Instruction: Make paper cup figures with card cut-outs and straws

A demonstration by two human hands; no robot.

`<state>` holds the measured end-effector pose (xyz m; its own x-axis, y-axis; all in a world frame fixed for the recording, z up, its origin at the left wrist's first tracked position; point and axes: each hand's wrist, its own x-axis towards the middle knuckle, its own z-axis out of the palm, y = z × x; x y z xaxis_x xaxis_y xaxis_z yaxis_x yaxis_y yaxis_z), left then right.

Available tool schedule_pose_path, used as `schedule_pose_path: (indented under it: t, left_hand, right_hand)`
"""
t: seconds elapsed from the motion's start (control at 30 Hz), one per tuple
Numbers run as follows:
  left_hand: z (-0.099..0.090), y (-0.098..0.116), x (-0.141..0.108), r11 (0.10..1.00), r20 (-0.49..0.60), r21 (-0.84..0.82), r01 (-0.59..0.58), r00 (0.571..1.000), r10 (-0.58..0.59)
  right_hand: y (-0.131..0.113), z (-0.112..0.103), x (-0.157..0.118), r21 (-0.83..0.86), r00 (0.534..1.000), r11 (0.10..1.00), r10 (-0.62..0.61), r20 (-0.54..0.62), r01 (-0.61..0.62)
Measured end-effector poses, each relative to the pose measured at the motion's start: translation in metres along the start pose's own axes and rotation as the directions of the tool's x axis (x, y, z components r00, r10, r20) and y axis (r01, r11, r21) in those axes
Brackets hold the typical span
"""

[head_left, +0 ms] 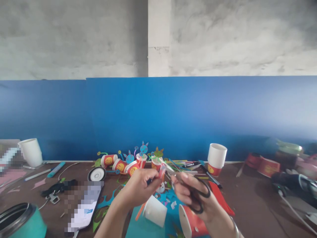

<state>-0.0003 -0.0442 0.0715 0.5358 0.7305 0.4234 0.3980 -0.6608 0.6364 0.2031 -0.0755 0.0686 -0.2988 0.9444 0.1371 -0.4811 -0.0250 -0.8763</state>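
My left hand point(145, 185) is closed in a pinch over the middle of the table. A small pinkish-red piece point(162, 171) shows at its fingertips, too blurred to name. Black-handled scissors point(198, 203) are in my right hand point(185, 190), their blades directed toward that piece. Whether the blades touch it I cannot tell. Below my hands, a white paper cup point(155, 211) lies tipped over beside an orange straw point(140, 211). A red paper cup point(189, 223) lies on its side under my right wrist. Blue paper scraps point(168, 196) are scattered between them.
Behind my hands are several small decorated red cups point(120, 165), some with paper animal faces point(144, 148). Stacked white cups point(217, 155) stand at right. At left are a phone point(85, 208), a black round lid point(96, 174) and a teal container point(23, 221). A blue partition point(158, 115) closes the back.
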Motion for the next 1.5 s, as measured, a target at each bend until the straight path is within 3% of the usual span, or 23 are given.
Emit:
schedule_pose_path:
  t: [0.07, 0.13, 0.17, 0.23, 0.27, 0.33, 0.4, 0.43, 0.5, 0.7, 0.87, 1.0, 1.07, 1.17, 1.23, 1.27, 1.33, 1.43, 1.5]
  left_hand:
    - [-0.008, -0.003, -0.002, 0.999, 0.04, -0.029, 0.036, 0.999, -0.035]
    - [-0.012, -0.006, -0.002, 0.988, -0.01, -0.122, 0.093, 0.995, -0.095]
    - [-0.013, -0.008, -0.001, 0.973, -0.067, -0.192, 0.125, 0.988, -0.14]
    - [-0.011, -0.01, 0.003, 0.919, -0.156, -0.35, 0.182, 0.956, -0.249]
    - [-0.009, -0.011, 0.005, 0.882, -0.171, -0.422, 0.209, 0.937, -0.304]
    - [-0.004, -0.012, 0.009, 0.801, -0.156, -0.544, 0.25, 0.908, -0.39]
    - [0.003, -0.014, 0.011, 0.725, -0.125, -0.635, 0.268, 0.89, -0.439]
    - [0.006, -0.015, 0.013, 0.689, -0.109, -0.672, 0.27, 0.885, -0.453]
    - [0.013, -0.017, 0.015, 0.631, -0.072, -0.727, 0.272, 0.883, -0.463]
    - [0.025, -0.015, 0.02, 0.534, -0.011, -0.792, 0.297, 0.867, -0.498]
    - [0.027, -0.011, 0.02, 0.495, -0.044, -0.811, 0.31, 0.813, -0.581]
    - [0.027, -0.011, 0.021, 0.496, -0.047, -0.802, 0.332, 0.793, -0.608]
    - [0.028, -0.011, 0.021, 0.488, -0.058, -0.807, 0.332, 0.778, -0.625]
    - [0.03, -0.012, 0.021, 0.51, -0.083, -0.795, 0.328, 0.775, -0.627]
    - [0.031, -0.015, 0.022, 0.592, -0.117, -0.74, 0.319, 0.806, -0.581]
    - [0.032, -0.017, 0.022, 0.658, -0.153, -0.693, 0.295, 0.831, -0.535]
    - [0.034, -0.021, 0.023, 0.796, -0.235, -0.568, 0.209, 0.886, -0.4]
    - [0.038, -0.026, 0.024, 0.897, -0.265, -0.429, 0.112, 0.933, -0.243]
    - [0.041, -0.027, 0.024, 0.909, -0.277, -0.4, 0.12, 0.929, -0.245]
  right_hand:
    - [-0.014, -0.016, -0.002, 0.049, 0.986, 0.988, -0.145, -0.087, 0.149]
    - [-0.024, -0.029, -0.003, -0.118, 0.955, 0.966, -0.248, -0.164, 0.231]
    - [-0.026, -0.033, -0.002, -0.164, 0.956, 0.962, -0.243, -0.165, 0.217]
    - [-0.019, -0.037, 0.003, -0.439, 0.978, 0.892, -0.172, -0.118, 0.104]
    - [-0.012, -0.036, 0.008, -0.625, 0.988, 0.78, -0.125, -0.095, 0.039]
    - [0.009, -0.034, 0.019, -0.912, 0.992, 0.408, -0.09, -0.091, -0.046]
    - [0.031, -0.032, 0.03, -0.984, 0.981, 0.066, -0.09, -0.173, -0.168]
    - [0.042, -0.032, 0.034, -0.978, 0.976, -0.039, -0.079, -0.203, -0.207]
    - [0.059, -0.036, 0.039, -0.969, 0.974, -0.102, -0.018, -0.225, -0.225]
    - [0.075, -0.064, 0.043, -0.967, 0.957, 0.168, 0.252, -0.145, -0.191]
    - [0.072, -0.067, 0.046, -0.948, 0.976, 0.264, 0.173, -0.134, -0.177]
    - [0.072, -0.061, 0.049, -0.85, 0.898, 0.416, 0.419, -0.137, -0.324]
    - [0.069, -0.057, 0.049, -0.786, 0.88, 0.508, 0.467, -0.092, -0.352]
    - [0.056, -0.043, 0.047, -0.626, 0.958, 0.742, 0.284, -0.032, -0.241]
    - [0.046, -0.029, 0.042, -0.367, 0.989, 0.926, 0.126, 0.071, -0.092]
    - [0.042, -0.022, 0.039, -0.252, 0.988, 0.966, 0.089, 0.13, -0.054]
    - [0.039, -0.009, 0.033, -0.183, 0.981, 0.983, 0.049, 0.19, -0.013]
    - [0.043, 0.0, 0.029, -0.441, 0.996, 0.895, -0.04, 0.077, 0.07]
    - [0.05, -0.001, 0.031, -0.629, 0.989, 0.768, -0.144, 0.014, 0.121]
